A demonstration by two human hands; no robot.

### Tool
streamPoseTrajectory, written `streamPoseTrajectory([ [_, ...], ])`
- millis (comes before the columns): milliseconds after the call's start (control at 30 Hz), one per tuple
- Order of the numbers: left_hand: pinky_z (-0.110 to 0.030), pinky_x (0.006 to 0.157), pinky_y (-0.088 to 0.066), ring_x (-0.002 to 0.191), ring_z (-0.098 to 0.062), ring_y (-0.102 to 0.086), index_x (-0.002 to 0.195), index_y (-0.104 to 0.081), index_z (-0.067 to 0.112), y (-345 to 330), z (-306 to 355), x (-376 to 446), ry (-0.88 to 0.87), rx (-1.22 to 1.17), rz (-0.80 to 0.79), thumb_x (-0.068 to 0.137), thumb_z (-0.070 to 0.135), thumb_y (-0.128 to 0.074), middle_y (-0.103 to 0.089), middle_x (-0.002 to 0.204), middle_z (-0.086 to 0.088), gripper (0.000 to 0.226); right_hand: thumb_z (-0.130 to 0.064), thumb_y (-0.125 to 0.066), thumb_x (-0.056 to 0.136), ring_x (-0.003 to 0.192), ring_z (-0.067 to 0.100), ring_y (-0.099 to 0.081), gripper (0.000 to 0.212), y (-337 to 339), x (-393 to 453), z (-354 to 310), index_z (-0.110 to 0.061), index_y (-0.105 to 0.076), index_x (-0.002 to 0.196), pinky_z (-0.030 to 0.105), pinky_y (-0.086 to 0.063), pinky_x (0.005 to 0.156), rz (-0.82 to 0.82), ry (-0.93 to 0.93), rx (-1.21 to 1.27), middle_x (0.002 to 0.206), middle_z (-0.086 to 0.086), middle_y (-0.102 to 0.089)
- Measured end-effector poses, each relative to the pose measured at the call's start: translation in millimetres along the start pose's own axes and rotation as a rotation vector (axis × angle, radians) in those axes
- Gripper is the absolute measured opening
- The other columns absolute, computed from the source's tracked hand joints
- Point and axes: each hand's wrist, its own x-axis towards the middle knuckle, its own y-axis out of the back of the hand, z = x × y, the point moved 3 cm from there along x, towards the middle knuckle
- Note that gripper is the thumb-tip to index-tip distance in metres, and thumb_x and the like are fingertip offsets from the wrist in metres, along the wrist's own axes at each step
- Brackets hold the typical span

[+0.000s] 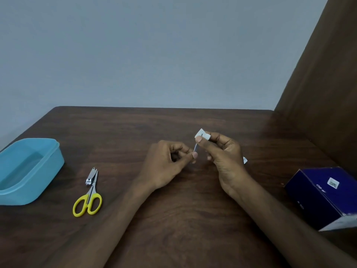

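Above the middle of the brown table (173,219), my right hand (224,157) pinches a small white paper wrapper (201,133) between thumb and fingers. A thin strip (195,147) hangs down from the wrapper. My left hand (166,165) pinches the lower end of that strip between thumb and forefinger. What the wrapper holds is too small to tell. A small white scrap (245,160) shows behind my right hand.
A blue plastic box (29,171) without a lid stands at the left edge. Yellow-handled scissors (87,200) and a metal nail clipper (91,176) lie beside it. A dark blue carton (324,196) lies at the right, below a brown panel (328,93).
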Motion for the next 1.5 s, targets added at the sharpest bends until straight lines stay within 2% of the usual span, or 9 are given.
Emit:
streamPoseTrajectory([
  [100,-0.043,0.071,-0.061,0.073,-0.021,-0.075,0.094,-0.085,0.029,1.5,-1.5,0.3,-0.002,-0.051,-0.012,0.094,0.03,-0.082,-0.081,0.082,0.015,0.003,-0.021,-0.088,0.085,0.06,0.004,-0.05,0.01,1.2,2.2,2.6,-0.017,-0.082,0.091,0.028,-0.041,0.063,0.042,-0.023,0.017,0.07,-0.012,-0.07],
  [200,-0.044,0.075,-0.062,0.078,-0.024,-0.075,0.108,-0.084,0.032,-0.4,-0.9,0.1,-0.027,-0.071,-0.041,0.093,0.027,-0.084,-0.082,0.091,0.016,0.016,-0.02,-0.088,0.085,0.058,0.007,-0.045,0.004,5.3,6.2,3.0,-0.02,-0.084,0.084,0.027,-0.039,0.06,0.087,-0.065,0.104,0.07,-0.009,-0.066],
  [500,-0.043,0.082,-0.063,0.083,-0.014,-0.079,0.105,-0.086,0.031,3.7,-8.2,3.5,0.024,-0.08,0.112,0.094,0.027,-0.083,-0.082,0.087,0.015,0.013,-0.016,-0.078,0.095,0.059,0.006,-0.057,0.005,-0.9,2.2,0.5,-0.017,-0.082,0.096,0.024,-0.046,0.058,-0.025,-0.061,0.052,0.086,-0.005,-0.077],
  [633,-0.033,0.075,-0.062,0.078,-0.008,-0.076,0.103,-0.087,0.032,5.6,-7.7,4.3,0.019,-0.065,0.167,0.094,0.026,-0.082,-0.082,0.084,0.017,0.012,-0.013,-0.08,0.093,0.059,0.005,-0.057,0.004,1.3,2.8,0.8,-0.017,-0.081,0.094,0.022,-0.048,0.058,0.002,-0.028,0.056,0.085,-0.004,-0.079],
  [867,-0.042,0.076,-0.061,0.077,-0.015,-0.077,0.105,-0.087,0.034,4.4,-6.4,3.3,0.024,-0.056,0.176,0.094,0.027,-0.083,-0.081,0.082,0.015,0.014,-0.012,-0.083,0.089,0.056,0.004,-0.058,0.008,2.9,4.0,1.4,-0.016,-0.079,0.094,0.019,-0.049,0.055,0.048,-0.006,0.043,0.08,-0.002,-0.079],
  [1100,-0.027,0.058,-0.054,0.058,-0.006,-0.067,0.098,-0.087,0.035,4.9,-6.0,2.5,0.01,0.016,0.234,0.091,0.026,-0.084,-0.077,0.073,0.017,0.011,-0.005,-0.081,0.09,0.061,0.01,-0.059,0.01,-0.2,-0.1,-1.5,-0.014,-0.078,0.093,0.023,-0.051,0.059,0.016,-0.038,0.037,0.079,0.001,-0.078],
  [1167,-0.03,0.056,-0.057,0.057,-0.004,-0.067,0.097,-0.086,0.038,5.1,-6.1,1.6,-0.01,0.076,0.245,0.089,0.032,-0.082,-0.076,0.073,0.02,0.011,-0.015,-0.086,0.086,0.065,0.013,-0.062,0.012,-4.3,-3.2,-2.8,-0.013,-0.078,0.093,0.029,-0.052,0.065,-0.006,-0.055,0.055,0.082,0.004,-0.077],
  [1300,-0.021,0.056,-0.049,0.064,0.005,-0.065,0.094,-0.083,0.041,5.8,1.5,-3.5,-0.067,0.226,0.253,0.089,0.037,-0.079,-0.073,0.075,0.026,0.008,-0.051,-0.093,0.061,0.072,0.016,-0.063,0.052,-10.1,-7.5,-2.8,-0.012,-0.076,0.091,0.039,-0.052,0.077,-0.012,-0.086,0.046,0.077,0.004,-0.073],
  [1500,-0.023,0.055,-0.047,0.066,0.001,-0.062,0.092,-0.079,0.038,2.2,13.7,-9.6,-0.153,0.405,0.25,0.088,0.038,-0.079,-0.065,0.071,0.024,0.004,-0.06,-0.09,0.065,0.061,0.013,-0.059,0.056,-9.7,-7.7,-3.9,-0.012,-0.067,0.081,0.039,-0.053,0.073,0.052,-0.13,0.064,0.07,0.004,-0.064],
])
